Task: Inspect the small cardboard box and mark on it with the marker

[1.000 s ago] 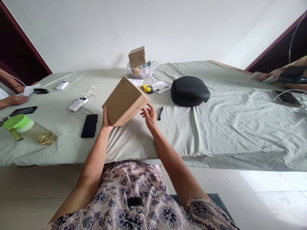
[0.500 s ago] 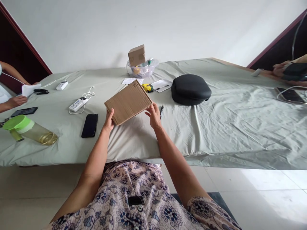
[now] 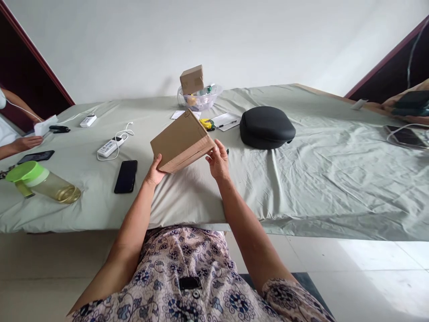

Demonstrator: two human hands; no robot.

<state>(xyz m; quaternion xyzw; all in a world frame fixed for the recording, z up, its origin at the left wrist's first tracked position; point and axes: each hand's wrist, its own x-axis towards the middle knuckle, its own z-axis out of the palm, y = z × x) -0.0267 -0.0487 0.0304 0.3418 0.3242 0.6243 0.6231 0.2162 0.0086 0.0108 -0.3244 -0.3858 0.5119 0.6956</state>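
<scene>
I hold a flat brown cardboard box (image 3: 179, 140) tilted above the near part of the table. My left hand (image 3: 154, 172) grips its near left corner from below. My right hand (image 3: 218, 161) grips its right edge, fingers curled round the corner. A black pen lies just behind my right hand, mostly hidden. A black phone (image 3: 126, 176) lies on the cloth to the left of my left hand.
A grey-green cloth (image 3: 318, 170) covers the table. On it lie a black oval case (image 3: 267, 127), a white power strip (image 3: 110, 146), a clear bowl (image 3: 200, 100) with a small box (image 3: 191, 79) on top, and a green-lidded bottle (image 3: 40, 182). Other people's hands (image 3: 25, 143) show at both sides.
My right hand came in from open beside the box to grip its right edge. The box turned, showing its broad face, then tilted so a thin side shows again.
</scene>
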